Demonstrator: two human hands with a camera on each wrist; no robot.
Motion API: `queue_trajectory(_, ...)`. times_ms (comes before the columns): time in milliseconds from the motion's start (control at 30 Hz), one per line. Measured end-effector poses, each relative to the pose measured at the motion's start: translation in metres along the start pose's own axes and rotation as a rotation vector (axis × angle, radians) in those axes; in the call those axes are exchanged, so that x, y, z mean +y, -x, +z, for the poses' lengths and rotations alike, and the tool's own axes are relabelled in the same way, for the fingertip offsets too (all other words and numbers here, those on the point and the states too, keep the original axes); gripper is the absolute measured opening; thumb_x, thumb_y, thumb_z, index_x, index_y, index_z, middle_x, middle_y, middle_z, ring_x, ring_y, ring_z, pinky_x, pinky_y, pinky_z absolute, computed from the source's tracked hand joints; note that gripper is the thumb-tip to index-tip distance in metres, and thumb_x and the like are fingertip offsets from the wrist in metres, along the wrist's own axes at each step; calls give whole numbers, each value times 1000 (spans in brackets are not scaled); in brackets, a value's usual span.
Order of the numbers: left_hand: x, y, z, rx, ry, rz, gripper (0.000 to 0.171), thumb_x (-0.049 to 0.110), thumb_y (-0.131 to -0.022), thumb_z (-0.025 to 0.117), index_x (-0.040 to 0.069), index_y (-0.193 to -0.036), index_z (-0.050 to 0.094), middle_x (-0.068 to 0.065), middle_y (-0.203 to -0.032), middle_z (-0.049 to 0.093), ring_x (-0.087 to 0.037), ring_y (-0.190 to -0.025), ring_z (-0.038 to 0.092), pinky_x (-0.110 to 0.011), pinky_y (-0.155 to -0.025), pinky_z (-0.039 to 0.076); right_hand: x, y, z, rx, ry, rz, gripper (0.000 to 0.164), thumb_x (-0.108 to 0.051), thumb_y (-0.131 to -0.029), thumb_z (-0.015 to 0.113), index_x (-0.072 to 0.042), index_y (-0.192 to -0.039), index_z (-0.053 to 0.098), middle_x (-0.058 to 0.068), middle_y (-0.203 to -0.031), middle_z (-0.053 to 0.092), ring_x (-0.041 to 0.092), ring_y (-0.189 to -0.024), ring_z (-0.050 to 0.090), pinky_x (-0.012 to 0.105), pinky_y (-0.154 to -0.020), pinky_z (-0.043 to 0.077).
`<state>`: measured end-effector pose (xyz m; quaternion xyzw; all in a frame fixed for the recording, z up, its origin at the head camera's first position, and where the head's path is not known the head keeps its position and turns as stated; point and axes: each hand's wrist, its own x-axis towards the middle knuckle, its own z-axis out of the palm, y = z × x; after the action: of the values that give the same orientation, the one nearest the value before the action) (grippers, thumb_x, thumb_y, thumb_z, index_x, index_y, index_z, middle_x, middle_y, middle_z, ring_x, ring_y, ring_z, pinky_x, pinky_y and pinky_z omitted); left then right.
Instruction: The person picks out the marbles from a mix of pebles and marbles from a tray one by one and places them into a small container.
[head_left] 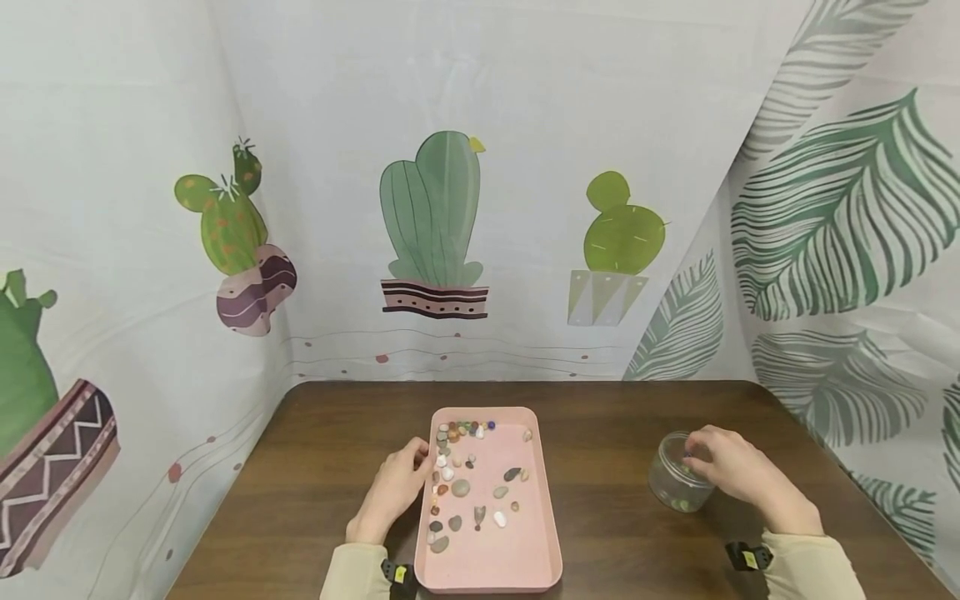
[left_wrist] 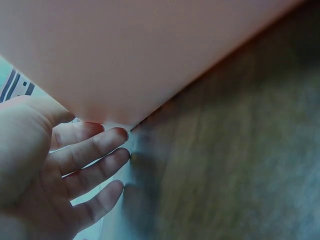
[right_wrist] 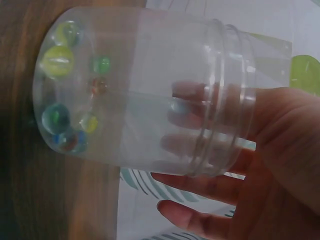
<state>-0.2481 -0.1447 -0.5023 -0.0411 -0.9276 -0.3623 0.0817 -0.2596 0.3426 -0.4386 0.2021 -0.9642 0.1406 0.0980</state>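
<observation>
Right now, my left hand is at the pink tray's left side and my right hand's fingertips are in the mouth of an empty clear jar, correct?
Not quite: the clear jar isn't empty. The right wrist view shows several marbles at its bottom. Your left hand, the pink tray and your right hand are as you said.

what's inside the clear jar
Several marbles lie at the bottom of the jar; the right hand pinches a bluish marble at the opening. Anything behind the front marbles is hidden.
</observation>
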Motion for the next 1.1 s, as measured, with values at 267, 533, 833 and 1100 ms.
queue_trajectory(267, 0, -2, 1, -11, 3, -2, 15, 30, -89, 50, 17, -93, 56, 8, -76, 56, -7, -66, 52, -32, -63, 42, 6, 0, 3, -42, -44, -10, 12, -18, -73, 69, -15, -79, 60, -1, -85, 59, 27, -83, 56, 45, -69, 41)
queue_trajectory(533, 0, -2, 0, 0, -15, 6, 14, 30, -89, 50, 18, -93, 56, 8, -76, 57, -7, -65, 52, -32, -63, 41, 7, -4, 4, -84, -57, 11, 13, -19, -74, 68, -17, -77, 56, -2, -79, 56, 18, -73, 50, 37, -61, 39)
queue_trajectory(833, 0, -1, 1, -6, -8, 13, 14, 30, -89, 50, 17, -92, 56, 9, -74, 55, -7, -64, 51, -31, -61, 41, 6, -4, 5, -104, -83, 33, 12, -18, -74, 68, -15, -79, 58, 0, -81, 57, 20, -75, 52, 37, -62, 39)
queue_trajectory(1100, 1, 1, -1, -2, -7, 8, 14, 29, -89, 50, 17, -93, 56, 8, -75, 56, -6, -64, 52, -31, -61, 41, 5, -6, 6, -76, -85, 19, 29, -36, -74, 67, -10, -87, 65, 5, -89, 62, 28, -87, 56, 43, -71, 42)
